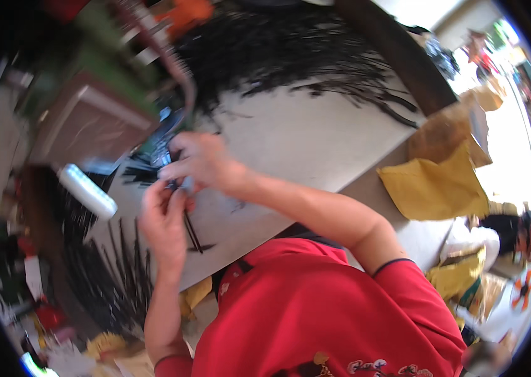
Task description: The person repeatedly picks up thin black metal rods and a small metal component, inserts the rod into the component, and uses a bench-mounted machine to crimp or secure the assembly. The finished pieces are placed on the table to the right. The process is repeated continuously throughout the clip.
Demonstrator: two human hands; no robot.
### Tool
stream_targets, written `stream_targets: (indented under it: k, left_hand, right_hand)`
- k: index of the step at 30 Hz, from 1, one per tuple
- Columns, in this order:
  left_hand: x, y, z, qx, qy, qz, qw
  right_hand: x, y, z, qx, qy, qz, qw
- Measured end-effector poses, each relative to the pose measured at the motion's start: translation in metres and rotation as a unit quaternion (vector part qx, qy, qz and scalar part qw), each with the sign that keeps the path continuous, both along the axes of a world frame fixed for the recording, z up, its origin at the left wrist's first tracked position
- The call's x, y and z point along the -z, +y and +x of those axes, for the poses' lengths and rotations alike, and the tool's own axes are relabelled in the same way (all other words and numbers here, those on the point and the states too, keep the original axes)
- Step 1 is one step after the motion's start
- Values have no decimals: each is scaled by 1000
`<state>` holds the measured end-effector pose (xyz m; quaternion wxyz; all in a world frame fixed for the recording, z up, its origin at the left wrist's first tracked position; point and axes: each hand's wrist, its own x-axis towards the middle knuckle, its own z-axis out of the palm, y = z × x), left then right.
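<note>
Left hand (163, 210) pinches a black strand (191, 232); right hand (202, 160), blurred, I cannot tell. A loose pinch could drop the strand.

Workshop-type rm, cluttered. Worktable (315, 138) w/ pale grey top, runs diag. across ctr; dark raised rim (397, 50) along its far R end. Lt: small white tubular lamp (88, 190) glowing on L; strong daylight (510, 157) at R, blown out to white. Bit of greenery (505, 31) at top R, in the bright part. Pale wall or ceiling (425, 9) nr top, can't tell which. Floor (1, 125) far L looks greyish, blurred. R side of bkgd: cardboard box (444, 135) beside table, yellow sack (435, 185) just below it, white bag (476, 242) further down, orange-bladed fan-like wheel (523, 290) nr R rim. L bkgd dim, w/ misc. blurry clutter (33, 283).
</note>
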<state>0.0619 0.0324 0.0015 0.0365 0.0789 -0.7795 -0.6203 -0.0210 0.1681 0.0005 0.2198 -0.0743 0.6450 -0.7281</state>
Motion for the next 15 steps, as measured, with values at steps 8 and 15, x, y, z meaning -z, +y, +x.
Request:
stream_targets:
  k: [8, 15]
  left_hand:
    - [-10, -45, -22, -10, -20, -107, 994]
    - [0, -37, -44, -122, 43, 269, 954]
  right_hand:
    - [2, 24, -17, 4, -151, -144, 978]
    - [18, 13, -16, 100, -146, -264, 948]
